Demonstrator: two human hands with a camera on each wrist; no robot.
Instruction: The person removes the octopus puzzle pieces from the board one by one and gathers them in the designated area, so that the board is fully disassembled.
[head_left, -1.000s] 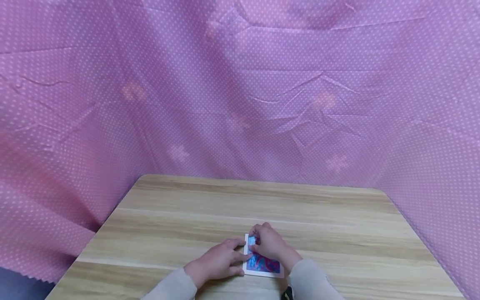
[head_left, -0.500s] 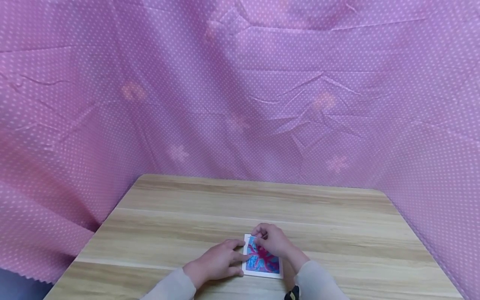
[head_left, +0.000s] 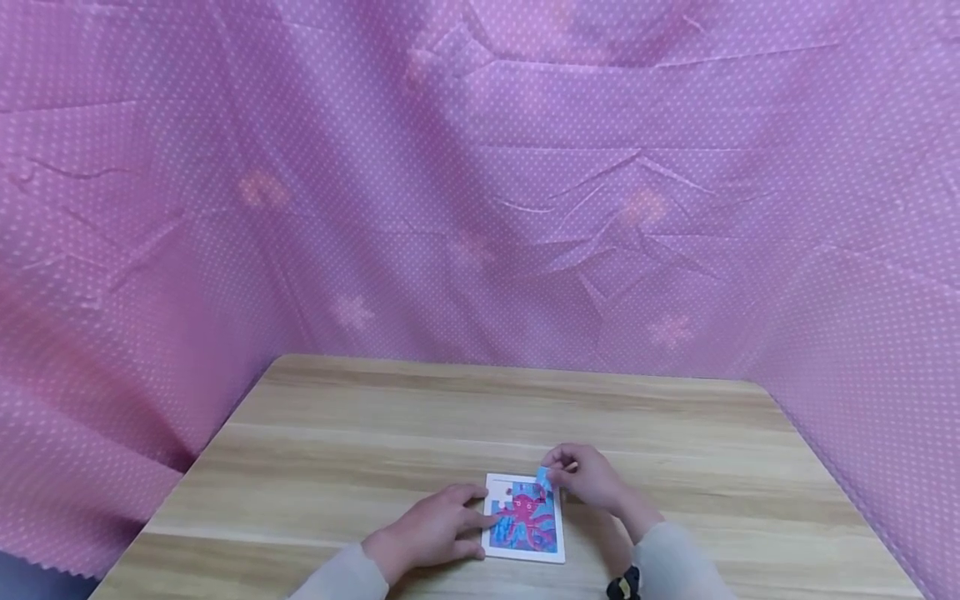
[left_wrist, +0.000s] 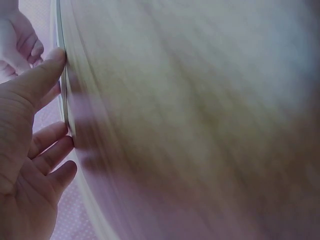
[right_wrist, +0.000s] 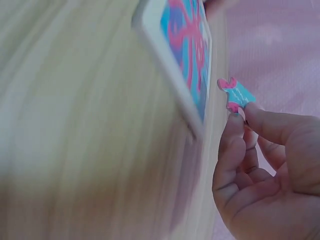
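Note:
A small jigsaw puzzle in a white frame (head_left: 525, 556) lies near the front of the table, showing a pink octopus on blue. White backing shows at its upper left corner. My left hand (head_left: 435, 525) rests against the frame's left side, fingers spread and one fingertip over the picture. Over the upper right corner, my right hand (head_left: 588, 479) pinches a puzzle piece (head_left: 542, 477) between thumb and fingers. In the right wrist view this puzzle piece (right_wrist: 240, 94) is blue with pink knobs, held up apart from the frame.
The wood-grain table (head_left: 360, 425) stretches away beyond the puzzle. Pink dotted cloth (head_left: 480, 208) hangs behind it and along both sides. A black band (head_left: 624, 583) is at the right wrist.
My right hand has moved right from the puzzle's upper left, now carrying a puzzle piece. White backing has come into sight there. The left hand stays nearly in place.

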